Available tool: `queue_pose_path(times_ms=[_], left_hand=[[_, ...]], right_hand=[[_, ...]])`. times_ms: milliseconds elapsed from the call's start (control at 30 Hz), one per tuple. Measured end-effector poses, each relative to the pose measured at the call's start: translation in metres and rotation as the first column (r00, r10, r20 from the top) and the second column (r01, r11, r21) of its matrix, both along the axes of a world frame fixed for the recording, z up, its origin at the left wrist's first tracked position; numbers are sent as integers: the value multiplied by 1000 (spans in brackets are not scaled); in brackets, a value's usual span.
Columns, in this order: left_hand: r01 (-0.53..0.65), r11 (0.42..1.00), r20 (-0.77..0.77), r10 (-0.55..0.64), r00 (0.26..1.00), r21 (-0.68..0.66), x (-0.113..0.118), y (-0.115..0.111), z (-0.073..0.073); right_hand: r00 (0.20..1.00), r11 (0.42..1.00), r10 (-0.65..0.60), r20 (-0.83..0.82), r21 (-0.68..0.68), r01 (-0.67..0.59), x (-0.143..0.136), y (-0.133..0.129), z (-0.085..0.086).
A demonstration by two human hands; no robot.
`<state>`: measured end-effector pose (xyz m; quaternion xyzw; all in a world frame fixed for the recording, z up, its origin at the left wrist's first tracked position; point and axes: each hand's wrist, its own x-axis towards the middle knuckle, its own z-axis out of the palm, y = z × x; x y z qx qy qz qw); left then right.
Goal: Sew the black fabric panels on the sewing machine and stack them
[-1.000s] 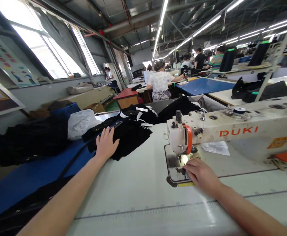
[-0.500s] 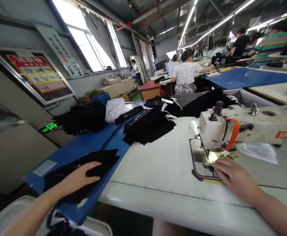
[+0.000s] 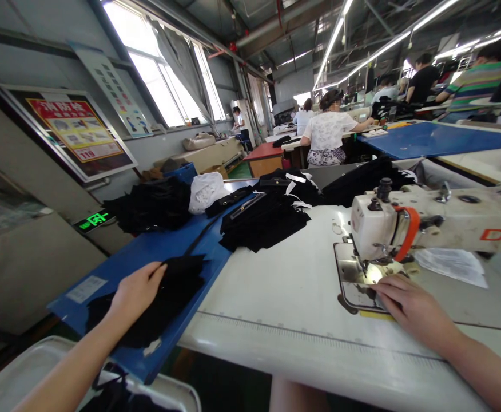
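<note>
My left hand [image 3: 136, 292] is closed, thumb and fingers pinched on the upper edge of a black fabric piece [image 3: 173, 292] that lies on the blue table [image 3: 136, 249] at the left. My right hand [image 3: 409, 306] rests at the sewing machine [image 3: 373, 229], its fingers drawn together over the metal needle plate [image 3: 353, 274] under the lit needle area. Whether anything is between those fingertips is hidden. A stack of black fabric pieces [image 3: 263, 226] with white tags lies between the blue table and the white machine table [image 3: 267, 297].
A white plastic bag [image 3: 206, 191] and a black heap [image 3: 151, 203] lie at the back of the blue table. A pale bin [image 3: 40, 366] with black cloth stands below left. Beyond the machine, a person in a white patterned top [image 3: 330, 129] works at another table.
My left hand has lifted slightly and its spread fingers have closed on the black fabric piece, bunching its edge. The right hand stays at the needle plate. The view has shifted a little.
</note>
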<state>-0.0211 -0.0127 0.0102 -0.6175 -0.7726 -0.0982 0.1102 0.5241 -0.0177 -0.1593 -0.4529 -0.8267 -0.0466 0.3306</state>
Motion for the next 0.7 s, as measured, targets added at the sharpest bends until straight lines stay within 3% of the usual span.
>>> queue_pose_path(times_ms=[67, 100, 200, 267, 333, 400, 467, 533, 600, 700], left_hand=[[-52, 984, -88, 68, 994, 173, 16, -3, 10], [-6, 973, -123, 36, 992, 229, 27, -4, 12], [346, 903, -242, -287, 927, 254, 72, -2, -6], [604, 778, -296, -543, 786, 174, 111, 1, -38], [801, 591, -314, -745, 589, 99, 155, 2, -77], [910, 411, -324, -854, 406, 57, 197, 2, -111], [952, 289, -327, -895, 305, 97, 229, 2, -132], [944, 268, -285, -905, 315, 193, 250, 6, -139], [902, 324, -190, -903, 384, 286, 262, 13, -137], [837, 391, -58, -894, 444, 383, 274, 24, -131]], right_hand=[[1000, 1000, -1, 3, -18, 2, 0, 0, 1], [1000, 1000, -2, 5, -29, 3, -1, 0, 2], [1000, 999, -10, 6, -53, 11, -4, 1, 9], [1000, 998, -26, 7, -61, 26, -8, 1, 14], [999, 998, -37, 8, -58, 37, -12, 0, 20], [999, 997, -46, 13, -57, 47, -12, -2, 23], [999, 998, -45, 6, -46, 45, -5, -7, 23], [995, 995, -99, -14, -31, 98, 12, -12, 22], [973, 975, -223, -54, -15, 222, 37, -18, 20], [882, 886, -463, -85, -32, 462, 78, -17, 20]])
